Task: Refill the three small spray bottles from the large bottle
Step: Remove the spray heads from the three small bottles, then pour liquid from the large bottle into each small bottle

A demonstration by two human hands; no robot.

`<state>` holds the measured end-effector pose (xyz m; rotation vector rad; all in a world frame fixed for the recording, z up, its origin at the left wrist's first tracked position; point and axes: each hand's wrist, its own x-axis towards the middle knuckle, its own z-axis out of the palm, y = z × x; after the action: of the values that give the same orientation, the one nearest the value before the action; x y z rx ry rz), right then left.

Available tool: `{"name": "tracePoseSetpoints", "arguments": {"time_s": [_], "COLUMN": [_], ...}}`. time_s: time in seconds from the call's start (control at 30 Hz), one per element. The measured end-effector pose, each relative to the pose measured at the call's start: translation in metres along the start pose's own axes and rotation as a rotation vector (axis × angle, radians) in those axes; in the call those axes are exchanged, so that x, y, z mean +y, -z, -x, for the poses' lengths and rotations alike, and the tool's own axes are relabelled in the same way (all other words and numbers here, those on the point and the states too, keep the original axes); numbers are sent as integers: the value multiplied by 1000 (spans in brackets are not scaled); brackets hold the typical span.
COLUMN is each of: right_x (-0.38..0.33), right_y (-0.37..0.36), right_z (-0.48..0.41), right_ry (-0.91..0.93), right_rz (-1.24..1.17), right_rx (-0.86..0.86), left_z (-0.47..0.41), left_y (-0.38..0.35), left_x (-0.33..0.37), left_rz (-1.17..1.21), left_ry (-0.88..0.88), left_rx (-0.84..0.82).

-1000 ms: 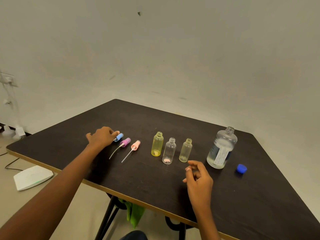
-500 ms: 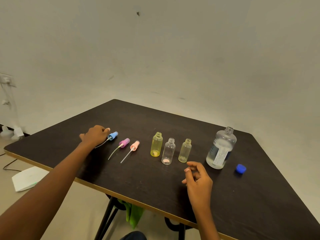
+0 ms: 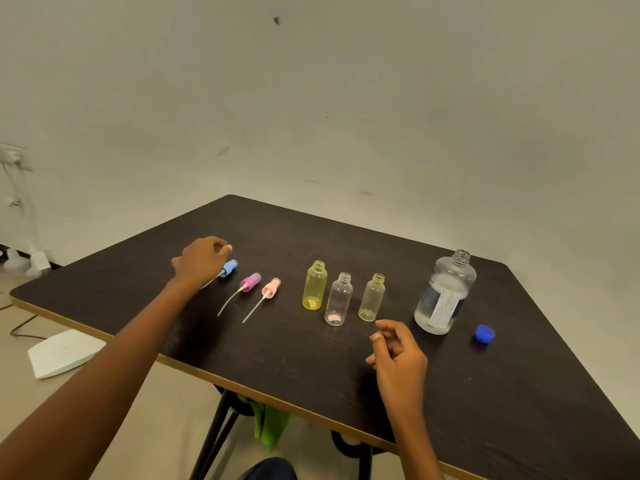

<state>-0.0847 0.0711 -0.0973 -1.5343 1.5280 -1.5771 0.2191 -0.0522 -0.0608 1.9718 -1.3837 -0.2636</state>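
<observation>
Three small uncapped bottles stand in a row mid-table: a yellow bottle (image 3: 314, 285), a clear bottle (image 3: 338, 299) and a pale yellow bottle (image 3: 371, 297). Right of them stands the large clear bottle (image 3: 445, 294), open-necked and partly filled, with its blue cap (image 3: 484, 333) lying beside it. The spray heads lie to the left: blue spray head (image 3: 229, 268), purple spray head (image 3: 250, 282), pink spray head (image 3: 270, 288). My left hand (image 3: 202, 259) hovers just left of the blue one, fingers loosely curled, holding nothing. My right hand (image 3: 398, 355) hangs loosely curled in front of the pale yellow bottle.
The dark table (image 3: 519, 410) has a pale front edge near me and a wall close behind. A white flat device (image 3: 62, 351) and cables lie on the floor at the left. Green cloth (image 3: 270, 424) hangs under the table.
My left hand has come off the blue spray head, drawn left, then risen slightly beside it. The blue head lies on the table. My right hand has barely moved.
</observation>
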Motion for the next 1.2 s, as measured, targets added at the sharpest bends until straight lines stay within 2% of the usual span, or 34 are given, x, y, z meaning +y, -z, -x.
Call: {"name": "tracePoseSetpoints", "arguments": {"time_s": [0.1, 0.17, 0.27, 0.37, 0.43, 0.67, 0.9, 1.07, 1.2], "right_x": [1, 1, 1, 1, 2, 6, 10, 7, 5], "right_y": [0, -1, -1, 1, 1, 1, -1, 3, 23], "right_z": [0, 0, 0, 0, 0, 0, -2, -2, -16], "right_ry": [10, 17, 14, 10, 8, 8, 9, -2, -11], "right_rz": [7, 9, 8, 4, -9, 10, -23, -88, -42], "right_rx": [22, 40, 60, 78, 104, 161, 239, 412, 592], "left_z": [28, 61, 113, 148, 157, 146, 144, 151, 157], "left_y": [-7, -15, -31, -48, -56, -86, -116, -127, -124], "left_x": [31, 58, 95, 125, 145, 189, 188, 178, 173], "left_rz": [215, 356, 476, 572, 617, 567, 518, 585, 702], "left_ry": [-213, -393, -594, -667, -658, -453, -315, -179, -99], "left_rx": [222, 315, 259, 79, -27, -252, -253, -272, -306]}}
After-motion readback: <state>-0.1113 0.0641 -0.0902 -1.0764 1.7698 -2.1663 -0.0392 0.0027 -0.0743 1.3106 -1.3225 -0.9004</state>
